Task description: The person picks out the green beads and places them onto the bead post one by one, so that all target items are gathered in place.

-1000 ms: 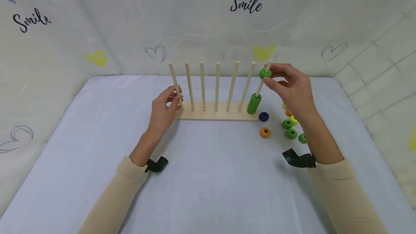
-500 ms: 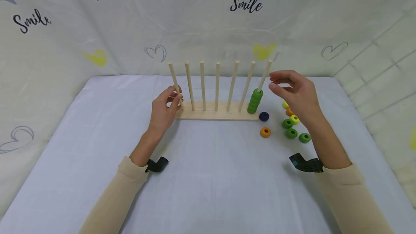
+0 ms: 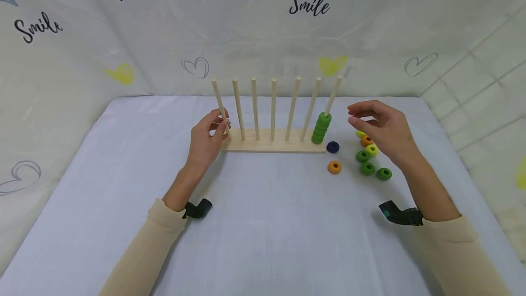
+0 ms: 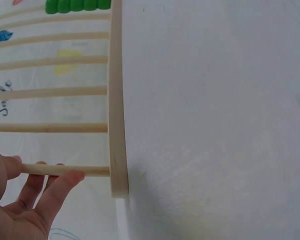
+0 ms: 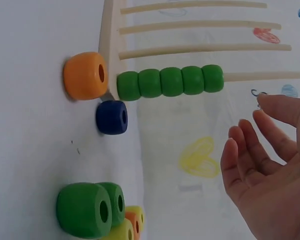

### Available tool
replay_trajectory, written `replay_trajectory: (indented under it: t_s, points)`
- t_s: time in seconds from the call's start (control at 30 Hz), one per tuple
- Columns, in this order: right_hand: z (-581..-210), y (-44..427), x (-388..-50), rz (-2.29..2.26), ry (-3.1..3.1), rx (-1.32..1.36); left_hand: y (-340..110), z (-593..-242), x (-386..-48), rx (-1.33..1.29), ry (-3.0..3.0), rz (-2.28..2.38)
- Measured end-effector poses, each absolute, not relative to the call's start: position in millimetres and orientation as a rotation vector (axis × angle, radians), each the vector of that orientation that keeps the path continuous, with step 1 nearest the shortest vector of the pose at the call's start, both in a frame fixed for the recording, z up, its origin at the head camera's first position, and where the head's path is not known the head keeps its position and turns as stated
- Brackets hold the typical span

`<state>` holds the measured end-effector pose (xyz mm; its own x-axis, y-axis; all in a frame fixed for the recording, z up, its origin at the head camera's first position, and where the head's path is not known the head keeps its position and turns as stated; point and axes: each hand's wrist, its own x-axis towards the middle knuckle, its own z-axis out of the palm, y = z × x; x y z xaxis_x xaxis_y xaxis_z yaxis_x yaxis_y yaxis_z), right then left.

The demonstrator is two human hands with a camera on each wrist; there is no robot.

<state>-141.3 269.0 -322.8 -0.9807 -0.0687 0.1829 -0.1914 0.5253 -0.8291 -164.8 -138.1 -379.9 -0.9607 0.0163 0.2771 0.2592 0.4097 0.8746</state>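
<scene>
A wooden peg rack with several upright pegs stands at the far middle of the table. Its rightmost peg carries a stack of several green beads; the other pegs are bare. My left hand grips the leftmost peg low down, thumb and fingers on either side of it. To the right of the stack hovers my right hand, holding nothing, with its fingers loosely bent and apart from the peg. In the right wrist view the green stack reaches partway up its peg.
A dark blue bead lies by the rack's right end, an orange bead in front of it. Further right are loose green beads, yellow beads and another orange bead. A printed cloth hangs behind.
A green bead held partway down the rightmost peg was let go and dropped onto the stack. My right hand then drew back right and down. The left hand stayed on its peg.
</scene>
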Motion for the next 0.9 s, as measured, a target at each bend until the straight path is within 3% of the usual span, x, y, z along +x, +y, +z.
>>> replay_trajectory:
  t_s: [0.9]
  points:
    - [-349, 295, -125, 1.244, -2.867, 0.224, -138, -381, -165, -0.259, -2.424, -1.567]
